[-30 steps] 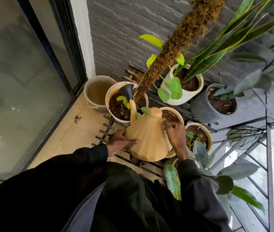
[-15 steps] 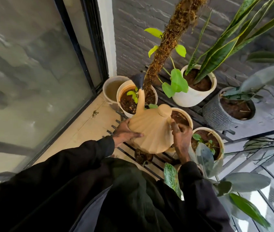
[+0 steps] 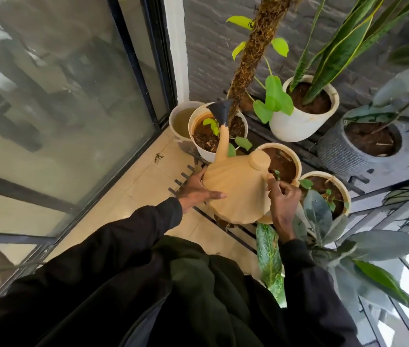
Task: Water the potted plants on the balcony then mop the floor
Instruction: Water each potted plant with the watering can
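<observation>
Two hands carry the tan watering can point(image 3: 236, 191) over the plant rack point(image 3: 238, 231): the left hand point(image 3: 199, 190) lies flat against the can's side with its fingers point(image 3: 214, 195) spread on the ribbed wall, and the right hand point(image 3: 283, 199) is curled tight at the can's far side — presumably round a handle, which cannot be seen. The can tilts forward, its black rose point(image 3: 221, 111) hanging over the soil of the white pot point(image 3: 198, 136) that holds the moss pole point(image 3: 253, 53).

Several things could go wrong from here. The rose sits close against the moss pole, so a further tip could knock it and send water outside the white pot's rim onto the tiled floor point(image 3: 133, 194) — more to mop later. The small leaves point(image 3: 211, 123) under the rose could be flattened by a heavy pour. Beside the can, the tan pot point(image 3: 286, 159) lies just under the right wrist; a dropped elbow could brush its seedling. Whether water is flowing yet cannot be told.
</observation>
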Demonstrator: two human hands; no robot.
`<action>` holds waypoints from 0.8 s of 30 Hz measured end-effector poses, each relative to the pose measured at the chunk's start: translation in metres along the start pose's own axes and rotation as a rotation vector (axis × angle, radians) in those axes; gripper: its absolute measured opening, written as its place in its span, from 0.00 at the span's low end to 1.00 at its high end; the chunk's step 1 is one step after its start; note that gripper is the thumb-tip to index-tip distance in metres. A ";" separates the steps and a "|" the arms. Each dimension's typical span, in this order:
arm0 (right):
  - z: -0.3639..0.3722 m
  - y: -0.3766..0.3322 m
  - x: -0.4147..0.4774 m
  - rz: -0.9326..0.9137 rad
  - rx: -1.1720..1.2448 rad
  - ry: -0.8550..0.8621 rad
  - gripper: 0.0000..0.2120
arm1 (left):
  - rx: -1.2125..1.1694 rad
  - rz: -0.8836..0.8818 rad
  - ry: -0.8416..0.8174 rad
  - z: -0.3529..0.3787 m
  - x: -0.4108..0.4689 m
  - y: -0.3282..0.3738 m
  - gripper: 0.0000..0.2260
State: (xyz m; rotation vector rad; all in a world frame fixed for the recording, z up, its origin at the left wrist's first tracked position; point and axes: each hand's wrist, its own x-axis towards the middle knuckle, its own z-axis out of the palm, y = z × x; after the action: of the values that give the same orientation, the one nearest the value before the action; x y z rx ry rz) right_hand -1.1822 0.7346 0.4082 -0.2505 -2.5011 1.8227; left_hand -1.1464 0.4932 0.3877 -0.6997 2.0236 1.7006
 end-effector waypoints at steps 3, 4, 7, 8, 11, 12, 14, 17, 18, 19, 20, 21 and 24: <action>0.001 0.009 -0.030 0.038 -0.031 0.024 0.32 | 0.005 -0.055 -0.054 -0.002 -0.003 -0.030 0.57; 0.003 0.015 -0.039 0.060 -0.059 0.037 0.32 | 0.003 -0.076 -0.086 -0.003 -0.006 -0.038 0.57; 0.008 0.032 -0.065 0.175 -0.143 0.078 0.25 | -0.001 -0.146 -0.203 -0.004 -0.010 -0.065 0.48; 0.009 0.035 -0.073 0.209 -0.174 0.079 0.24 | 0.002 -0.175 -0.237 -0.003 -0.010 -0.076 0.45; 0.015 0.055 -0.096 0.267 -0.302 0.103 0.28 | 0.042 -0.277 -0.320 0.001 0.000 -0.112 0.46; 0.017 0.062 -0.103 0.274 -0.345 0.105 0.29 | 0.038 -0.299 -0.342 0.003 0.002 -0.126 0.47; 0.020 0.077 -0.113 0.317 -0.406 0.108 0.30 | 0.033 -0.341 -0.368 0.008 0.006 -0.150 0.48; 0.022 0.099 -0.125 0.403 -0.488 0.144 0.30 | 0.009 -0.400 -0.451 0.017 0.009 -0.178 0.47; 0.022 0.101 -0.127 0.415 -0.504 0.149 0.30 | 0.000 -0.415 -0.482 0.019 0.010 -0.182 0.43; 0.022 0.105 -0.129 0.422 -0.523 0.151 0.30 | -0.012 -0.434 -0.514 0.022 0.010 -0.186 0.39; 0.022 0.107 -0.129 0.420 -0.549 0.142 0.29 | -0.020 -0.452 -0.539 0.024 0.012 -0.191 0.35; 0.023 0.110 -0.129 0.412 -0.569 0.123 0.29 | -0.027 -0.467 -0.557 0.027 0.012 -0.195 0.32; 0.029 0.117 -0.126 0.426 -0.577 0.076 0.28 | -0.066 -0.508 -0.562 0.032 0.015 -0.208 0.22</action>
State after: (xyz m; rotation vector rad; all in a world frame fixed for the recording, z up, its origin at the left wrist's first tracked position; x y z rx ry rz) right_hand -1.0491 0.7235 0.2965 -0.9065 -3.0249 1.0820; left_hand -1.0319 0.4959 0.2110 -0.6007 1.2795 1.4508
